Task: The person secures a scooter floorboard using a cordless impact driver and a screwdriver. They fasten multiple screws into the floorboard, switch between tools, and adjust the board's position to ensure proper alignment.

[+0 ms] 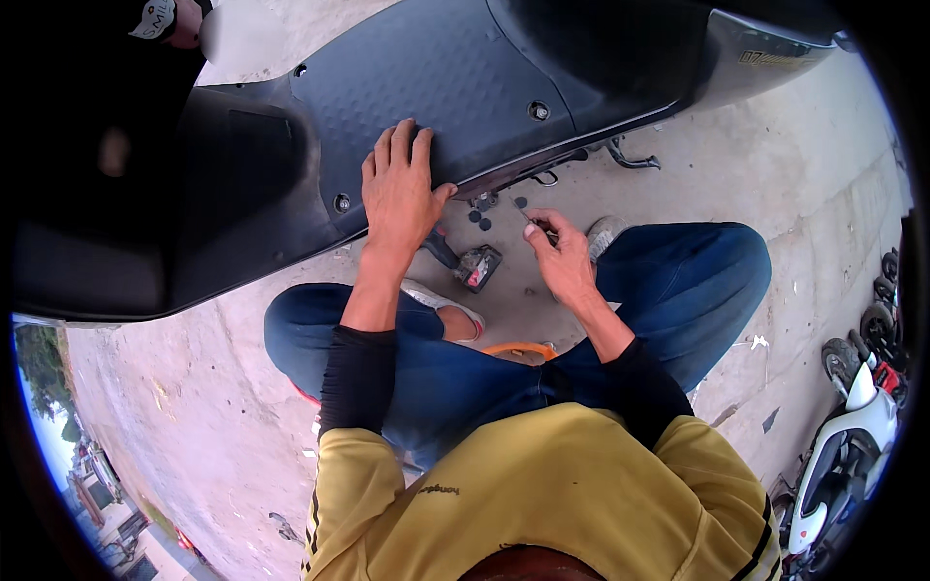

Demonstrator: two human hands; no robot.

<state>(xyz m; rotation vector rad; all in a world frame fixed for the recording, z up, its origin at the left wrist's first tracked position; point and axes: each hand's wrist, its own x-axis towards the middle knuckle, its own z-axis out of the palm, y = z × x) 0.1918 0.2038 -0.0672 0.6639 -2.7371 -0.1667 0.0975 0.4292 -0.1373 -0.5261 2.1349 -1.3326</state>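
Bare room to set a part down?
Ground left of the left knee, below the scooter: mostly bare. Footboard between the left hand and the bolt to its right: free. Crowded: between shoes and scooter, where a power tool and black discs lie near the right hand.

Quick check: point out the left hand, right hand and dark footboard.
Left hand (397, 197): head view, back of the hand.
Right hand (562, 258): head view, back of the hand.
Dark footboard (421, 77): head view, textured top surface.
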